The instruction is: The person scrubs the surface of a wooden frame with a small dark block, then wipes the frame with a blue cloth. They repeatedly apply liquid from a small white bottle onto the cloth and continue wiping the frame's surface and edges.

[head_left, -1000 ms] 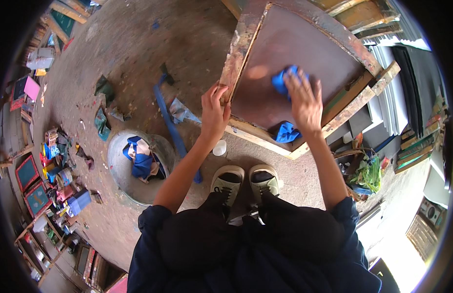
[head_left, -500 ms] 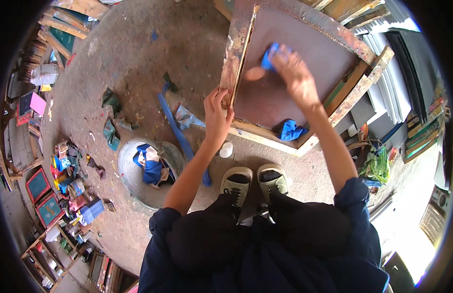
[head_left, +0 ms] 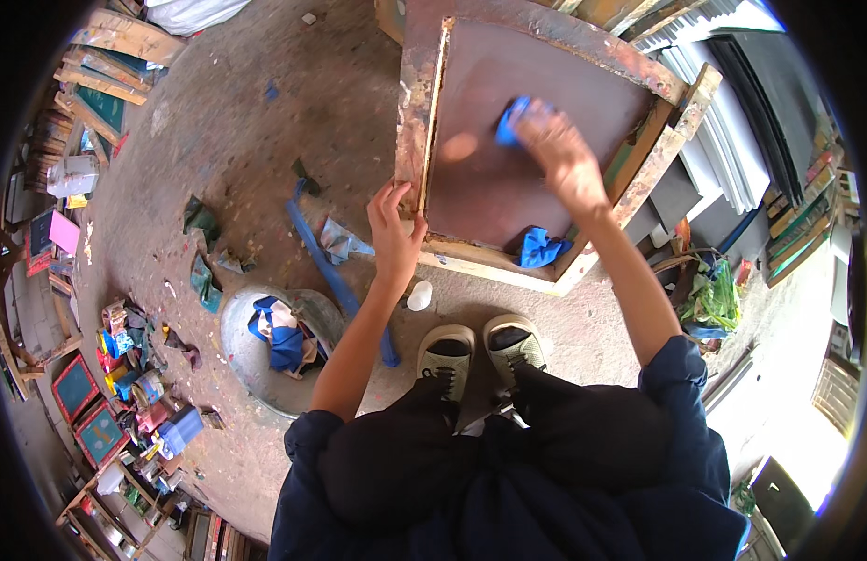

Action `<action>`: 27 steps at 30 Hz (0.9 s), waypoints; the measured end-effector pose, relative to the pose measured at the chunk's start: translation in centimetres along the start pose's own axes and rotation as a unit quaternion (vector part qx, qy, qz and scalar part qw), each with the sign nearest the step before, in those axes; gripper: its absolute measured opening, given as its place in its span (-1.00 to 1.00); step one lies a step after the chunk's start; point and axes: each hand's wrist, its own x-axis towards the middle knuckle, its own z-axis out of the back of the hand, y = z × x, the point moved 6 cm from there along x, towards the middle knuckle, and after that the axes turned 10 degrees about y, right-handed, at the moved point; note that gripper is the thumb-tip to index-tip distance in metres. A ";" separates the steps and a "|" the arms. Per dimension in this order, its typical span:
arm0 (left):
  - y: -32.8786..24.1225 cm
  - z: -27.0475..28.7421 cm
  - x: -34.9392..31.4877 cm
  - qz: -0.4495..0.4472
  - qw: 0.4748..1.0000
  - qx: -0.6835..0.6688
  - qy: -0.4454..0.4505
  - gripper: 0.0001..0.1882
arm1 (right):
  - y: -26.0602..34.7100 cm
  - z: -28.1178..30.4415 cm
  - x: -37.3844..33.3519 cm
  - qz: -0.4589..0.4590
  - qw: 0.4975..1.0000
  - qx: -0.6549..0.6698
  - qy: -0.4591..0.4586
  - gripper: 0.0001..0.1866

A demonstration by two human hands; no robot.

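In front of me a wooden screen-printing frame (head_left: 416, 112), stained with paint, stands at a slant with its brownish mesh (head_left: 503, 70) facing me. My right hand (head_left: 562, 154), a little blurred, presses a bunched blue cloth (head_left: 511, 122) against the mesh, right of its middle. With fingers curled over the frame's left edge near the lower corner, my left hand (head_left: 396, 234) grips the wood. Another crumpled blue cloth (head_left: 543, 249) lies inside the lower corner of the frame.
Left of my shoes, a metal bucket (head_left: 242, 360) holds blue and cream rags. A long blue strip (head_left: 323, 257) and scraps lie on the floor. A small white container (head_left: 420, 295) stands below the frame. Paint cans (head_left: 148, 388) crowd the left; white sheets (head_left: 728, 140) lean at the right.
My right hand has slid the blue cloth rightward across the mesh. My left hand keeps its hold on the frame's edge. The whole view has shifted slightly.
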 end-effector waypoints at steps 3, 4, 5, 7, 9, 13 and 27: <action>0.5 0.1 -0.4 -0.004 1.000 0.012 -0.015 -0.41 | -1.4 3.7 1.8 -0.101 0.993 0.053 -0.036 -0.25; 0.4 -0.2 -0.3 -0.010 1.000 0.010 -0.019 -0.40 | -0.2 2.6 0.9 -0.109 0.991 0.069 -0.035 -0.26; 0.4 -0.3 -0.3 -0.016 1.000 0.010 -0.021 -0.39 | 1.0 1.7 -0.5 -0.072 0.986 0.148 -0.038 -0.27; 0.3 -0.2 -0.6 -0.014 1.000 0.001 -0.012 -0.39 | 4.3 -0.5 -3.5 -0.020 0.985 0.173 0.004 -0.30; 0.2 0.0 -0.6 -0.011 1.000 -0.003 -0.007 -0.41 | 5.8 -1.6 -5.3 0.012 0.988 0.142 0.054 -0.34; -2.8 1.4 -0.8 -0.005 0.996 0.076 -0.050 -0.43 | 5.2 -0.1 -7.8 -0.053 0.946 0.313 0.071 -0.38; -9.4 -1.0 -2.7 0.110 0.859 -0.450 0.218 -0.75 | 8.4 1.2 -12.1 -0.240 0.331 0.910 0.064 -0.68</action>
